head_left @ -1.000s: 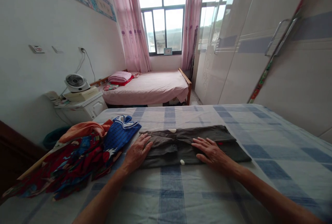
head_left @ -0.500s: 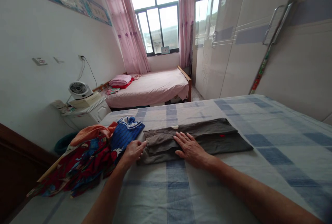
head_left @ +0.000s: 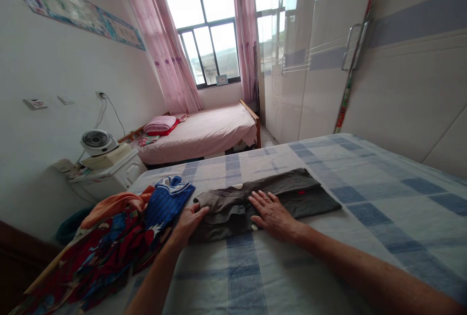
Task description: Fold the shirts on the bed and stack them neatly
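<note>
A dark grey garment, folded into a long strip, lies across the blue-and-white checked bedspread. My right hand presses flat on its middle with the fingers spread. At the strip's left end my left hand has its fingers curled on the cloth's edge, and that end is lifted a little off the bed.
A heap of red, blue and orange clothes lies at the left of the bed. Beyond it stands a white bedside cabinet with a small fan. A pink bed is under the window; wardrobe doors line the right.
My right hand slid left along the garment from its right part to its middle. My left hand went from lying flat on the left end to gripping its edge, which now lifts.
</note>
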A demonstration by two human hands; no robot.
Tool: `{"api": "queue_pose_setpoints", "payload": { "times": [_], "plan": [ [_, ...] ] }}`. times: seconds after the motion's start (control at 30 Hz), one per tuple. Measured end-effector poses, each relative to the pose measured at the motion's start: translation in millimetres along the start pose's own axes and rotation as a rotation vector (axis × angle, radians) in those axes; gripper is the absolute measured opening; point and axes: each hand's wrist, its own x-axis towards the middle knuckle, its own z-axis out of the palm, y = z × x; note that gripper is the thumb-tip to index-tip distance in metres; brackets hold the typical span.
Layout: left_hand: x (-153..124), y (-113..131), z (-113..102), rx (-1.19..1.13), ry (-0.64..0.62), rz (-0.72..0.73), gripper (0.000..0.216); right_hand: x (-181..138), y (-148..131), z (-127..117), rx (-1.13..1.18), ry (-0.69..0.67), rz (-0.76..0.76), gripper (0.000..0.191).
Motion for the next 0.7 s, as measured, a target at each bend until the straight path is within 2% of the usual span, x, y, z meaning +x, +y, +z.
{"api": "queue_pose_setpoints", "payload": {
  "times": [0.1,0.27,0.33,0.43,0.5,0.57,0.7],
  "plan": [
    [3.7,1.0,-2.8,0.052,0.019,0.012,0.030,-6.3,10.0,-1.1,0.048,-0.073,-0.053,0.050],
    [6.3,1.0,2.1,-0.287,-0.181,-0.244,0.027,-14.5,19.6,-7.5,0.130,0.005,-0.025,0.044],
    [4.7,3.1,6.7,-0.379,-0.187,-0.214,0.023,-17.0,25.8,-11.8,0.154,0.063,-0.008,0.043],
    [0.3,17.1,17.9,-0.461,-0.171,-0.077,0.028,-19.9,41.9,-25.4,0.239,0.160,0.029,0.044],
    [-2.3,35.8,31.5,-0.480,-0.165,-0.007,0.032,-21.6,56.8,-37.9,0.351,0.235,0.101,0.044],
    [-3.6,60.4,52.4,-0.471,-0.180,0.037,0.034,-23.3,73.1,-49.2,0.529,0.284,0.242,0.045],
    [-0.6,109.4,114.5,-0.397,-0.308,0.174,0.038,-28.6,102.7,-58.3,1.056,0.288,0.507,0.049]
  ]
}}
